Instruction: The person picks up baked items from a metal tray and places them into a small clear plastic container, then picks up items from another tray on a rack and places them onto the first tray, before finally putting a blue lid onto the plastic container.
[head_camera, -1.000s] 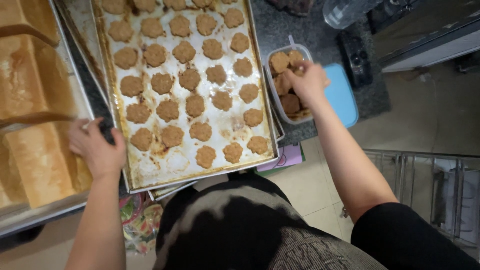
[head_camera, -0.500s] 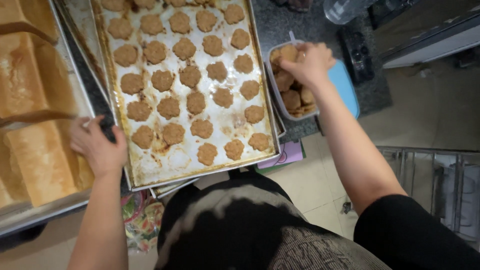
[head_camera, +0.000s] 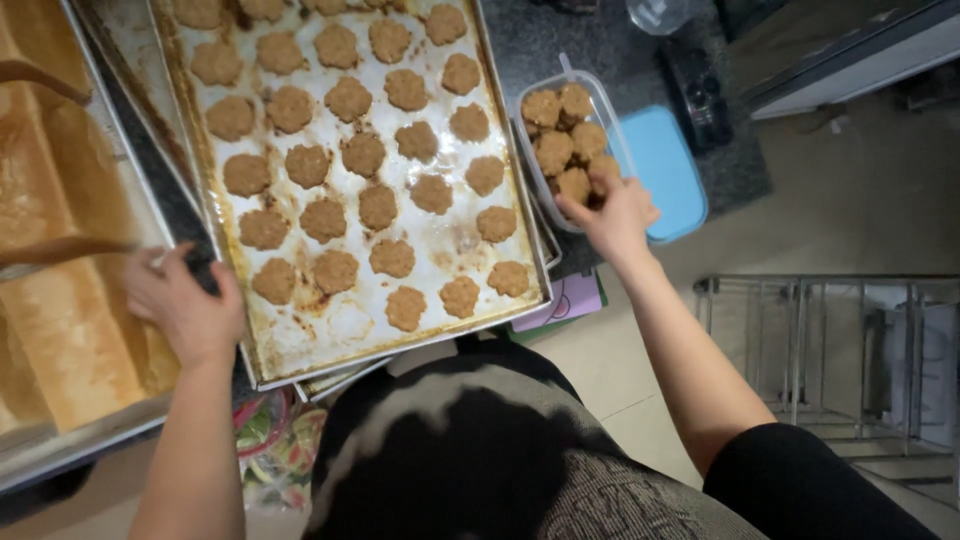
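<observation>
Right hand (head_camera: 612, 215) rests at the near rim of a clear tub (head_camera: 568, 140) of cookies, fingers curled, grip hidden; left hand (head_camera: 185, 305) grasps the tray (head_camera: 330, 335) corner, farther away.

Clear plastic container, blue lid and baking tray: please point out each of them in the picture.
clear plastic container (head_camera: 527, 150), head view, on its left wall beside the cookies.
blue lid (head_camera: 668, 172), head view, on the middle of its flat top.
baking tray (head_camera: 445, 238), head view, on a bare patch of its lining between cookies.
</observation>
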